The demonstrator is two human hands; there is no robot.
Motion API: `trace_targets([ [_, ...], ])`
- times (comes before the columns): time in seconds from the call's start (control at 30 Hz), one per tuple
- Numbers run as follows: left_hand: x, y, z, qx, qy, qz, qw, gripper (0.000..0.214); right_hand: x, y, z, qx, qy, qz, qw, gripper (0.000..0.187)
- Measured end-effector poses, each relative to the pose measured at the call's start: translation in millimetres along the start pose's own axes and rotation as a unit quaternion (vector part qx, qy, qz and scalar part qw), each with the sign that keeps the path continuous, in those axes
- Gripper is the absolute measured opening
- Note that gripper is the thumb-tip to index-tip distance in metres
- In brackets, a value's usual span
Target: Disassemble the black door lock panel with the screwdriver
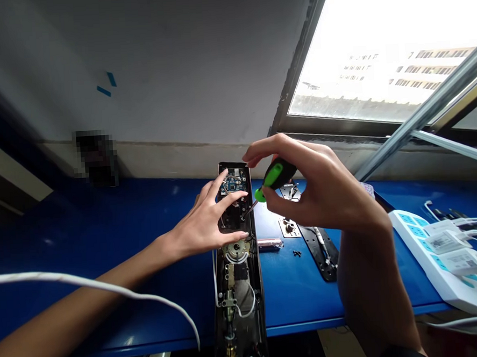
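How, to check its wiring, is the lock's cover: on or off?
Off: the lock's circuit board and wires lie exposed beneath the left hand.

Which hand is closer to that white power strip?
Right: the right hand, gripping a green-handled screwdriver, is just left of the power strip; the left hand is much farther left, on an open electronic panel.

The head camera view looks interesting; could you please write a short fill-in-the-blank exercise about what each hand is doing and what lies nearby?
The person's right hand holds a green-and-black screwdriver by its ____.
The person's left hand rests its fingers on a black electronic door-lock panel, whose exposed circuit board is coloured ____.
A white power strip with plugged-in adapters lies toward the ____ end of the blue workbench.

Missing words: handle; blue; right.
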State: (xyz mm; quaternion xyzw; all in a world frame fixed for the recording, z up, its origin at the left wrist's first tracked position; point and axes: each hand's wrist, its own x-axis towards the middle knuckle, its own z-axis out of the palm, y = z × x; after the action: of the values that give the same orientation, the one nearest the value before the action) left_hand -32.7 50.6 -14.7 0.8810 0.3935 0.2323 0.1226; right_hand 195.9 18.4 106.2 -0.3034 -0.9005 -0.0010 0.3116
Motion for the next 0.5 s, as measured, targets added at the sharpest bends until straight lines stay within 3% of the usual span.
trace_targets([
  [0.07, 0.6, 0.1, -2.2, 0.005, 0.004, 0.005, 1.0, 0.082, -0.2, -0.5, -0.9, 0.005, -0.005, -0.002, 1.0, 0.043],
  [0.2, 2.3, -0.6, -6.2, 0.014, 0.015, 0.008, 1.0, 0.076, 0.6, 0.1, 0.0, -0.003, 0.015, 0.002, 1.0, 0.018],
  [0.37, 3.3, -1.2, -8.8, 0.01, 0.02, 0.019, 1.0, 0.068, 0.3, 0.0, 0.3, 0.007, -0.001, -0.007, 1.0, 0.038],
  [0.5, 3.2, -0.8, -9.6, 0.011, 0.018, 0.024, 0.999, 0.068, -0.8, 0.3, 0.3, -0.016, 0.017, -0.003, 1.0, 0.017],
])
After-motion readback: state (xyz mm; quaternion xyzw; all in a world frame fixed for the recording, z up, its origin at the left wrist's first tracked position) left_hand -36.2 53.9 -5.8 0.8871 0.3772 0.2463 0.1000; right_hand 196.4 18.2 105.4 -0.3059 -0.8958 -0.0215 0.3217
